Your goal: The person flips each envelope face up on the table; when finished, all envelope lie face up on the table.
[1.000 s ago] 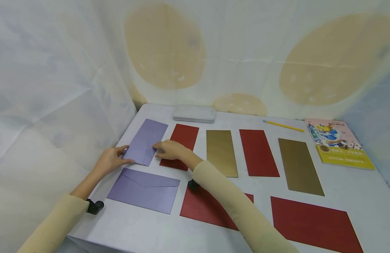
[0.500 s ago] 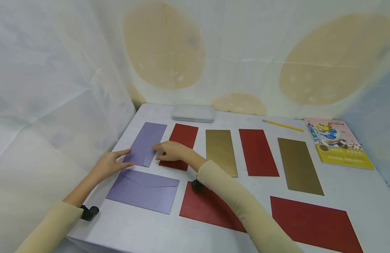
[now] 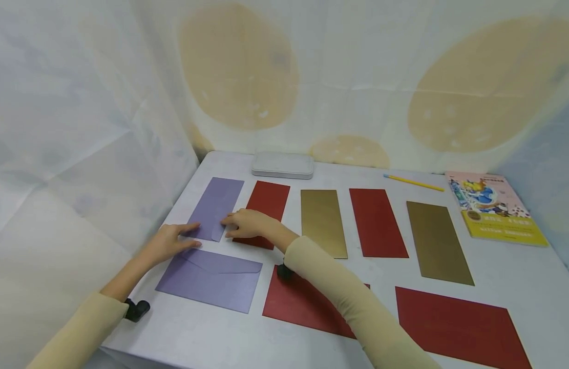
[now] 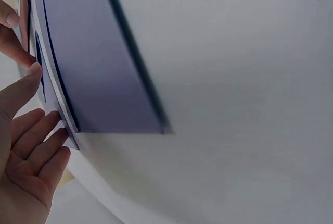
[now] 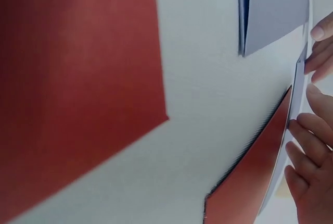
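The upright purple envelope (image 3: 216, 207) lies flat at the table's (image 3: 519, 277) back-left, long axis running away from me. My left hand (image 3: 170, 243) presses straight fingers on its near-left corner; my right hand (image 3: 245, 223) rests loosely curled fingers on its near-right edge, overlapping the red envelope (image 3: 267, 204) beside it.

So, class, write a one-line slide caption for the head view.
Both hands, left and right, rest on the upper purple envelope among red and gold envelopes.
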`<state>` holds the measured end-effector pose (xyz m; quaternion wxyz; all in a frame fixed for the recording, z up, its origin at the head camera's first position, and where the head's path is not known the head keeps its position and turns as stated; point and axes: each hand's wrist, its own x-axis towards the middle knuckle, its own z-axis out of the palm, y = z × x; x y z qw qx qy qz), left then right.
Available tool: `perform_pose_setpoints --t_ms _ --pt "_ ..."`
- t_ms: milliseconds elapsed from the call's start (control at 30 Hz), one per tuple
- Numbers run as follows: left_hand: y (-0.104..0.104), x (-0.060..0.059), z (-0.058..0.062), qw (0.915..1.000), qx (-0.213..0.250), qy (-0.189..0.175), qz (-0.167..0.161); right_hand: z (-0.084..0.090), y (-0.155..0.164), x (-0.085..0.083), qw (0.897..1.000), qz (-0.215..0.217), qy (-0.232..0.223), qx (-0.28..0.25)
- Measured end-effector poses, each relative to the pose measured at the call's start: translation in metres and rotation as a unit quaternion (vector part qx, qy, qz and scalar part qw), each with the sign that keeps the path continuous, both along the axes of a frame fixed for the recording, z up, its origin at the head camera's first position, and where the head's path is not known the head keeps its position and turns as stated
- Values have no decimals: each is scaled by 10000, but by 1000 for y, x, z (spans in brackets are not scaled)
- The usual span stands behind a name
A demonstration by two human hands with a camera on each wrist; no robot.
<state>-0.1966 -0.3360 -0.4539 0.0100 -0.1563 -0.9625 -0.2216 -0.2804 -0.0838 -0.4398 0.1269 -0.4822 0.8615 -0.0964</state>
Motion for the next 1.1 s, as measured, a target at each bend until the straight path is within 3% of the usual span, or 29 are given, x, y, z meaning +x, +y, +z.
perform_pose_setpoints --t_ms 200,467,633,867,1100 --pt "2 -5 1 9999 -7 -116 -49 -2 4 -4 9998 -18 -80 -174" --pt "9 3 0 10000 72 9 -12 -10 27 -16 9932 -194 -470 -1046" --pt "25 9 5 9985 281 286 -370 -7 53 -22 9905 -513 -601 -1126" --pt "59 15 11 9935 662 189 -910 -5 91 -35 9870 -730 -583 -1305" --pt "84 10 4 9886 569 202 -1380 -5 121 -48 9817 -1234 -454 -1375"
